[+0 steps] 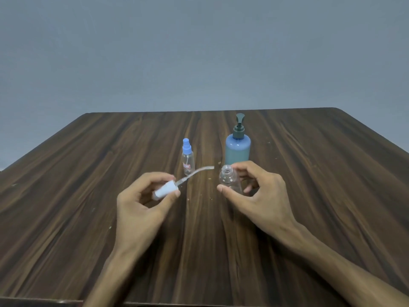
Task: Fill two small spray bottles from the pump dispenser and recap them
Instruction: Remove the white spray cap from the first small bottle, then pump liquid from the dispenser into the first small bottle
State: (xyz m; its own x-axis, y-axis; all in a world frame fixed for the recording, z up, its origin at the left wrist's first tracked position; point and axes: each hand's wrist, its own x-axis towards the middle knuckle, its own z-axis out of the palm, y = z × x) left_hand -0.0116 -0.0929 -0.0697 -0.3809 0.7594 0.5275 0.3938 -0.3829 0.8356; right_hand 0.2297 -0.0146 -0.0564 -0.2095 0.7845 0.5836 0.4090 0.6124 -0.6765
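At centre frame, the left hand [141, 196] pinches a white spray cap [166, 191] between thumb and fingers, its clear dip tube [195, 171] (slightly curved) pointing up and right. Just right of it, the right hand [254, 191] grips a small clear uncapped plastic bottle [229, 180], its threaded neck open and upright. Behind them on the dark wood-grain worktop [88, 173] stand a second small clear spray bottle with a blue cap [188, 158] and, to its right, a blue pump dispenser with a dark pump head [238, 147].
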